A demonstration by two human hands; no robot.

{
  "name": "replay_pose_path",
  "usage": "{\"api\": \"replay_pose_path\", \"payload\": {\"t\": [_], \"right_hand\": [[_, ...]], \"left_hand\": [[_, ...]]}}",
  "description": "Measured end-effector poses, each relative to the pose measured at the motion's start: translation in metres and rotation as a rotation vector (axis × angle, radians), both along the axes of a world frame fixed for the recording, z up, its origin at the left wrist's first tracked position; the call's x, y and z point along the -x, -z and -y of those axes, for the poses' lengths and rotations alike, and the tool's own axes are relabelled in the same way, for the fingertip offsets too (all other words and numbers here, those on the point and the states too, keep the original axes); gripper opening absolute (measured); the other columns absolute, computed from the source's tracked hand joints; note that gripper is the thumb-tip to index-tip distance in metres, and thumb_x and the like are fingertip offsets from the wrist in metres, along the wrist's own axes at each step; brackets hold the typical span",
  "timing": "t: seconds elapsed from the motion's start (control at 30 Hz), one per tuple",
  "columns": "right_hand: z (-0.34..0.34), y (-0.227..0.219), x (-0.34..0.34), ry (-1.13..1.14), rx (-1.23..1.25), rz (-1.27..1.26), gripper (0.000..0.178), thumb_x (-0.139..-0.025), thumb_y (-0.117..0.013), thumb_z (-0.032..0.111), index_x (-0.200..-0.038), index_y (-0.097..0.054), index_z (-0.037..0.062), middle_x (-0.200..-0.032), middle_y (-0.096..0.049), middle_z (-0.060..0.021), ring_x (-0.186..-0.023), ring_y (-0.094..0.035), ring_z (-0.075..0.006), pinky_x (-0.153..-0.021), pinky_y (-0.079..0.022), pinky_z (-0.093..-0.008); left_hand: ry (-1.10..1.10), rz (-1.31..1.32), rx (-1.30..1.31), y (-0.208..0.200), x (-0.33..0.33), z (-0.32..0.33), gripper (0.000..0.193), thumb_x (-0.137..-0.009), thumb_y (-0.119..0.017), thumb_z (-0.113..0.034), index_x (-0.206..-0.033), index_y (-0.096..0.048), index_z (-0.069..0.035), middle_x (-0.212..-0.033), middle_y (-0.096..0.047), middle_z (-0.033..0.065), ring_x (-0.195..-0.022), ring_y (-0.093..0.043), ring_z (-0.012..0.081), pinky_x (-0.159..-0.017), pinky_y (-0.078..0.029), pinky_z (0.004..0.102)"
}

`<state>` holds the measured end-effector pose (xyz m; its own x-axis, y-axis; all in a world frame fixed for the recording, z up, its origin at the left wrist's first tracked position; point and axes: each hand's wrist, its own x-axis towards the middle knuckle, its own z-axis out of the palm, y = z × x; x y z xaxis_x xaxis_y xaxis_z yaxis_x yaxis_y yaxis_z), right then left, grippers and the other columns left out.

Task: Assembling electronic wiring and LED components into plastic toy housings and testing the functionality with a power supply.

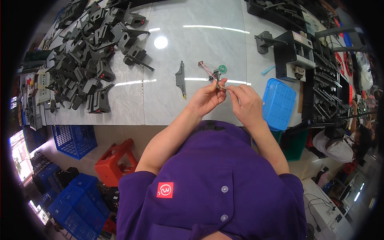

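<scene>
My left hand (209, 98) is closed on a small dark part (216, 75), held upright between thumb and fingers just above the table. Thin reddish wires (207, 69) run beside this part, and a green ring-shaped piece (222, 69) shows next to it. My right hand (247, 105) pinches a thin, light rod-like piece (225, 88) whose tip meets the part at my left fingertips. What kind of piece it is, I cannot make out. To the left of my hands a long dark grey bracket (180, 79) lies on the table.
Dark grey housings (86, 60) pile up at the left of the tiled table (168, 108). A blue plastic basket (279, 105) sits by my right hand, with a light blue stick (268, 70) behind it. Farther right stands a black fixture (294, 56). A red stool (114, 164) is below left.
</scene>
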<state>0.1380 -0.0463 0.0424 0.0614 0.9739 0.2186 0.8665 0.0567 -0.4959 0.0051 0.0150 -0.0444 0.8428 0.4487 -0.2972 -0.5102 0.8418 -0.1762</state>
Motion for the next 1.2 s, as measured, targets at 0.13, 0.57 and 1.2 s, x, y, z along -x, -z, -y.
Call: {"api": "replay_pose_path", "payload": {"t": [0.13,0.57,1.2], "right_hand": [[0.001,-0.001,0.002,0.012,0.023,-0.006,0.009,-0.079,-0.056,0.013,-0.085,-0.061,0.0075,-0.07,-0.055,-0.0065,-0.066,-0.055,-0.0241,-0.056,-0.044,-0.0333],[-0.001,0.011,0.004,0.107,-0.011,0.209,0.034,-0.067,-0.067,0.04,-0.057,-0.054,0.0095,-0.054,-0.049,-0.002,-0.052,-0.053,-0.0187,-0.044,-0.039,-0.0306],[0.007,0.043,-0.006,0.073,-0.315,0.246,0.033,-0.065,-0.07,0.03,-0.049,-0.045,0.0133,-0.048,-0.04,0.0,-0.046,-0.045,-0.0159,-0.041,-0.033,-0.0288]], "left_hand": [[0.004,-0.009,0.001,0.004,0.0,0.0,0.039,-0.089,-0.046,-0.013,-0.121,-0.033,0.005,-0.086,-0.051,0.0042,-0.081,-0.05,0.0125,-0.076,-0.043,0.0268],[-0.029,-0.163,-0.181,0.004,-0.003,0.004,0.023,-0.088,-0.049,-0.016,-0.108,-0.041,-0.008,-0.088,-0.055,0.0015,-0.082,-0.053,0.0136,-0.076,-0.044,0.0301],[0.006,-0.454,-0.188,-0.003,-0.011,0.007,0.012,-0.087,-0.049,-0.011,-0.098,-0.048,-0.004,-0.086,-0.054,0.0047,-0.081,-0.053,0.0149,-0.076,-0.046,0.0309]]}}
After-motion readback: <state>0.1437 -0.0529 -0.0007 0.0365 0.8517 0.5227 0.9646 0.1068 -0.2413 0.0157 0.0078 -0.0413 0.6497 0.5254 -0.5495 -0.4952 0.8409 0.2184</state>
